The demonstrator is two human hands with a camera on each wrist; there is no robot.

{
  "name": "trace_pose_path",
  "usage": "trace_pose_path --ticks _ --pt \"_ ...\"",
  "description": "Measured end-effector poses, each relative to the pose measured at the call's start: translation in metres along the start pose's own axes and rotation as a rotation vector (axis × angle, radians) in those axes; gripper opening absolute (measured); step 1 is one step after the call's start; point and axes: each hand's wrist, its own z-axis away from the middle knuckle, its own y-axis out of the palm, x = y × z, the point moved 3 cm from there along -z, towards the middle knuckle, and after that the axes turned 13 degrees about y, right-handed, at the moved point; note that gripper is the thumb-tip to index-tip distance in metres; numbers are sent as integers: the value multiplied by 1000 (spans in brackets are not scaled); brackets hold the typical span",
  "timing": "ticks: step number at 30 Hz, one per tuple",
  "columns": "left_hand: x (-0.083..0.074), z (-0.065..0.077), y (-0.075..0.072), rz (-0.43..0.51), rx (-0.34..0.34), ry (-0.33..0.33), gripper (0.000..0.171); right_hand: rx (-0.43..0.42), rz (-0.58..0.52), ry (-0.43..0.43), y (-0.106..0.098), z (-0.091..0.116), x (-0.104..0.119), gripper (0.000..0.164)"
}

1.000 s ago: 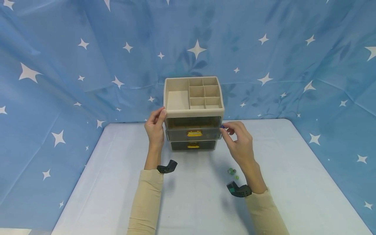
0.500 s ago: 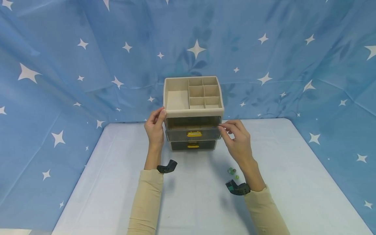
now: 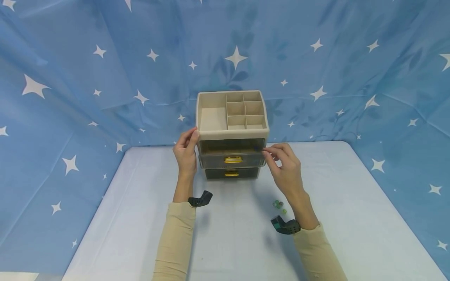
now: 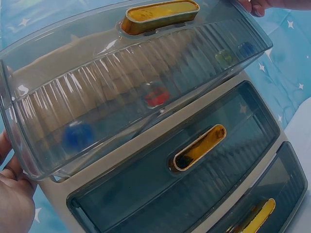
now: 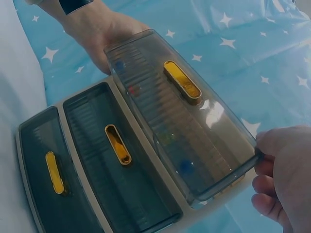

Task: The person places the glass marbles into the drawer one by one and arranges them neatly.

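A beige drawer organizer [image 3: 232, 134] stands at mid-table, its clear top drawer [image 3: 211, 160] pulled out. My left hand [image 3: 185, 152] holds the organizer's left front side near the top. At the drawer's right front corner is my right hand [image 3: 286, 169], thumb and index finger close together at the rim; whether they pinch it is unclear. Through the drawer show a blue marble [image 4: 77, 136], a red marble [image 4: 157, 94], a yellow-green marble [image 4: 224, 58] and another blue marble [image 5: 186, 166] near the right wall. Several greenish marbles [image 3: 277, 204] lie on the table beside the right forearm.
The organizer's top has a wide compartment [image 3: 212, 119] and several small ones. Two lower drawers with gold handles, including the middle drawer [image 5: 121, 155], are closed. The table [image 3: 140, 234] wears a white cloth. A blue star-patterned curtain [image 3: 123, 78] hangs behind and beside it.
The blue marble at my right fingertips has left them and now shows inside the drawer's right end. My right hand moved slightly left; the left hand stayed put.
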Motion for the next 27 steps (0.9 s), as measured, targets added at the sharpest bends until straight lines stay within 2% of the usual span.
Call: trace_pose_path --ticks 15,27 --pt "1 0 0 9 12 23 12 4 -23 -6 -2 3 -2 17" --pt "0 0 -1 -8 8 15 12 53 11 69 -7 11 -4 19"
